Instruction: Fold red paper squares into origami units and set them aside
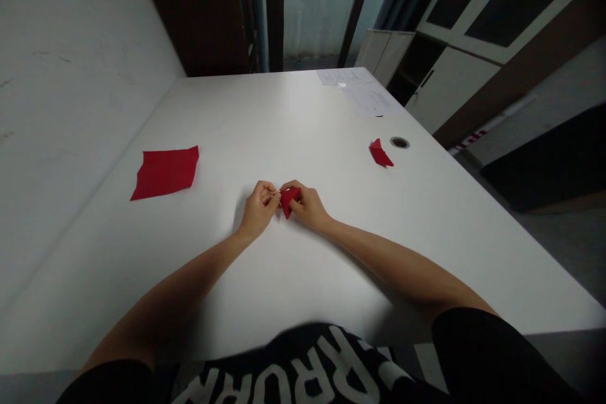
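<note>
Between my left hand [259,208] and my right hand [303,205], a small piece of folded red paper [288,201] is pinched by the fingertips of both. It forms a rough triangle, and my fingers hide part of it. Out to the left on the white table [284,126] lies a flat, slightly creased sheet of red paper [165,172]. Another small folded red paper piece [380,153] rests farther off to the right, beyond the reach of my fingers.
White printed papers [367,91] lie at the far end of the table, and a round grommet hole [399,142] sits near its right edge. A white wall [71,107] runs along the left side, with white cabinets [447,85] beyond the right side.
</note>
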Available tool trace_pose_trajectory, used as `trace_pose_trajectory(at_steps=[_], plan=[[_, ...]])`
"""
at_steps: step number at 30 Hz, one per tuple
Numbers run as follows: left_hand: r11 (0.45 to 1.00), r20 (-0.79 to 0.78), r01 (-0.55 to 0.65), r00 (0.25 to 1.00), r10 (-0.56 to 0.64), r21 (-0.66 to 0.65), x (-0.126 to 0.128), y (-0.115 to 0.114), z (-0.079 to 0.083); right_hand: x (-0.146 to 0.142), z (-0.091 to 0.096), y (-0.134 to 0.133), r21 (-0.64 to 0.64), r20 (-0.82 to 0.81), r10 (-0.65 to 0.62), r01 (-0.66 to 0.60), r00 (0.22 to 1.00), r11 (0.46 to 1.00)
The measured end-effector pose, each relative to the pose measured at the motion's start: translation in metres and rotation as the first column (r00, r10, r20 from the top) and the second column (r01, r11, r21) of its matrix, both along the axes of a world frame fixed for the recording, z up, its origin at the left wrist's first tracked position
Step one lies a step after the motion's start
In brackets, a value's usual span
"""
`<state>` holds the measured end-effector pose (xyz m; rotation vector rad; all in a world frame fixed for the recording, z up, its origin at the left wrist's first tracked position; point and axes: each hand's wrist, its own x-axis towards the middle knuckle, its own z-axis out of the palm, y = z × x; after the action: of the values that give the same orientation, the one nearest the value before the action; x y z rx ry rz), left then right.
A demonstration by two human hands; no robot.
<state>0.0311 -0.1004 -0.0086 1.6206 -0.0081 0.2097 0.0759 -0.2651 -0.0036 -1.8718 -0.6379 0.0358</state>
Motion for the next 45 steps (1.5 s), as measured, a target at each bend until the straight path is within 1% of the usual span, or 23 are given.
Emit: trace_pose_trajectory(at_steps=[2,4,7,10,12,13,15,17,18,20,22,26,30,33,36,39,42,45], plan=[[0.992,0.009,0.025,1.0,-0.026,0.125,-0.004,-0.001,0.003,-0.001,0.002,0.0,-0.013,0.007,-0.039,0.039,0.999,0.999],[0.974,0.02,0.053,0.998,-0.058,0.219,-0.008,-0.002,0.007,-0.001,0.003,0.0,-0.016,0.011,-0.055,0.055,0.998,0.998],[0.959,0.042,0.063,0.996,-0.078,0.278,-0.011,-0.003,0.012,-0.001,0.004,-0.001,-0.045,0.028,-0.029,0.03,0.999,0.999],[0.952,0.033,0.068,0.996,-0.081,0.298,-0.011,-0.001,0.015,0.0,0.005,-0.002,-0.054,0.055,0.013,-0.01,0.998,0.998],[0.967,0.02,0.059,0.998,-0.066,0.249,-0.009,0.0,0.014,0.001,0.005,-0.002,-0.006,0.05,0.046,-0.045,0.998,0.999],[0.98,0.011,0.06,0.998,-0.064,0.19,-0.008,0.001,0.014,0.002,0.004,-0.002,0.036,0.034,0.061,-0.062,0.998,0.997],[0.996,-0.009,0.082,0.997,-0.082,0.024,-0.004,0.002,0.012,0.006,0.001,-0.002,0.148,-0.02,0.091,-0.087,0.996,0.985],[0.985,-0.026,0.113,0.993,-0.117,-0.132,0.0,0.004,0.01,0.011,-0.003,-0.001,0.271,-0.082,0.146,-0.119,0.986,0.955],[0.976,-0.031,0.124,0.991,-0.132,-0.18,0.002,0.005,0.009,0.013,-0.005,-0.001,0.326,-0.112,0.187,-0.141,0.976,0.935],[0.965,-0.038,0.131,0.989,-0.143,-0.227,0.004,0.007,0.008,0.017,-0.007,-0.001,0.402,-0.169,0.272,-0.186,0.947,0.897],[0.954,-0.047,0.13,0.988,-0.148,-0.269,0.005,0.008,0.007,0.021,-0.008,-0.003,0.441,-0.217,0.328,-0.207,0.92,0.873],[0.922,-0.073,0.141,0.981,-0.179,-0.36,0.006,0.011,0.007,0.025,-0.009,-0.006,0.487,-0.267,0.346,-0.184,0.9,0.854],[0.895,-0.042,0.193,0.973,-0.229,-0.401,0.006,0.013,0.008,0.026,-0.013,-0.006,0.516,-0.324,0.354,-0.15,0.877,0.843],[0.885,-0.029,0.197,0.973,-0.23,-0.422,0.007,0.012,0.006,0.025,-0.014,-0.003,0.502,-0.347,0.328,-0.122,0.878,0.856],[0.9,-0.069,0.159,0.977,-0.204,-0.406,0.007,0.01,0.003,0.02,-0.011,-0.001,0.455,-0.332,0.279,-0.106,0.901,0.884],[0.913,-0.137,0.145,0.968,-0.211,-0.382,0.006,0.008,-0.002,0.015,-0.006,-0.001,0.394,-0.26,0.214,-0.098,0.942,0.914],[0.941,-0.175,0.15,0.962,-0.209,-0.303,0.005,0.007,-0.004,0.012,-0.004,-0.002,0.323,-0.174,0.143,-0.081,0.974,0.943],[0.966,-0.156,0.126,0.974,-0.164,-0.225,0.005,0.007,-0.004,0.01,-0.002,-0.003,0.291,-0.175,0.13,-0.074,0.976,0.954]])
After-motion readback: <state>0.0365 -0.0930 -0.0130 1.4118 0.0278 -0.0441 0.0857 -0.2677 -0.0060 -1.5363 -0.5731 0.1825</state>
